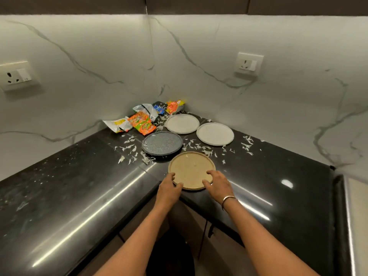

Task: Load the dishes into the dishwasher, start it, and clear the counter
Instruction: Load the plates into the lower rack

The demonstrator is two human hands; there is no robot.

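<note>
While L hand [169, 188], R hand [217, 183] fingers grip tan plate [190, 167] rim, orange wrapper [142, 124] print unreadable, poss. snack pkt.

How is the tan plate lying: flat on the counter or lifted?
Flat: the tan plate sits level on the counter, left hand and right hand at its near rim.

Grey-veined white marble walls [288, 56] meet in a corner. A cream switched socket [17, 75] sits on the left wall, a matching cream socket [249, 63] on the right wall.
</note>
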